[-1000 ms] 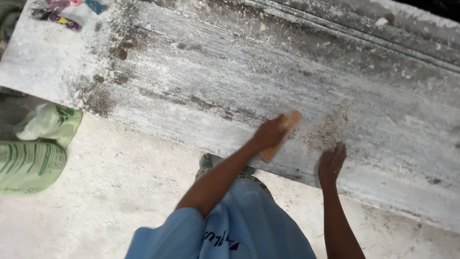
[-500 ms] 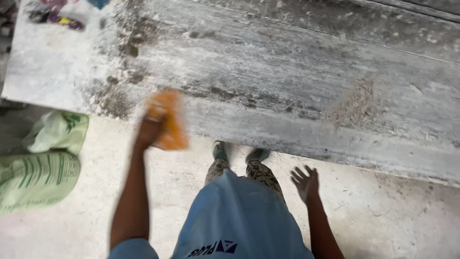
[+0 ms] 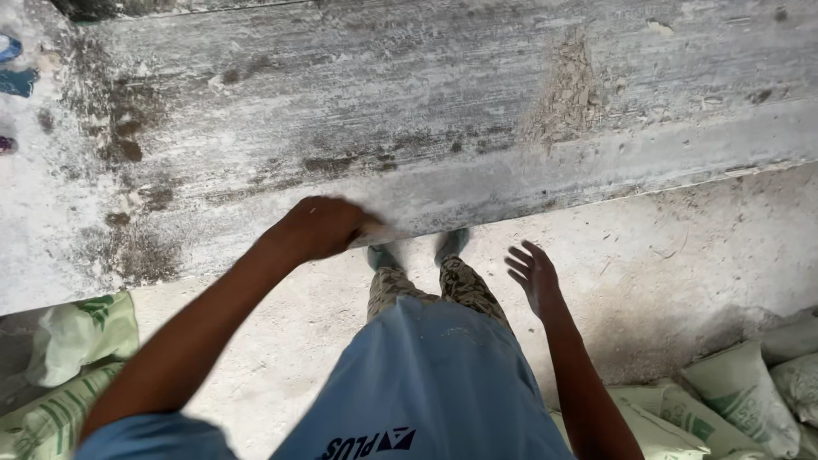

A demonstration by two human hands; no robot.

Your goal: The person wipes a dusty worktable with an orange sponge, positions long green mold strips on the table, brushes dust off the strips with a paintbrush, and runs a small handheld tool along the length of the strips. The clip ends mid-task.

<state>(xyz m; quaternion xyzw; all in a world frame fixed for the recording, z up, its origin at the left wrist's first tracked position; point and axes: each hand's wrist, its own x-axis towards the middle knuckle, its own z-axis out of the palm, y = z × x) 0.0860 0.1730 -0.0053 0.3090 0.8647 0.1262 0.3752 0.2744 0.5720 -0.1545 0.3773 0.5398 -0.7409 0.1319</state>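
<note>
The left hand (image 3: 319, 226) is curled shut and pressed against the front edge of a big grey stone slab (image 3: 409, 111). The fingers are closed around something small and pale, a flat pad (image 3: 381, 233), and only a light bit of it pokes out on the right side of the fist. It is blurry, so I cannot tell what it is made of. The pad sits right where the top of the slab turns down into its front edge, so the thing and the hand touch the slab together.

The right hand (image 3: 532, 273) is open, with the fingers spread apart. It holds nothing and touches nothing. It hangs in the air in front of the slab, lower than the left hand and off to the right, well apart from the pad.

The slab is dusty and streaked with white and dark marks (there is a brownish, crumbly patch (image 3: 567, 89) near the top right, far from both hands). Some small coloured things (image 3: 13, 72) lie at the far left end.

Below the hands you can see the person's blue shirt (image 3: 434, 383), patterned trousers (image 3: 430, 288) and two shoes (image 3: 417, 247) tucked close under the edge of the slab. The floor (image 3: 682, 255) is pale and dusty. Green and white sacks (image 3: 60, 358) lie on the floor at the left, and more sacks (image 3: 741, 388) lie at the right.
</note>
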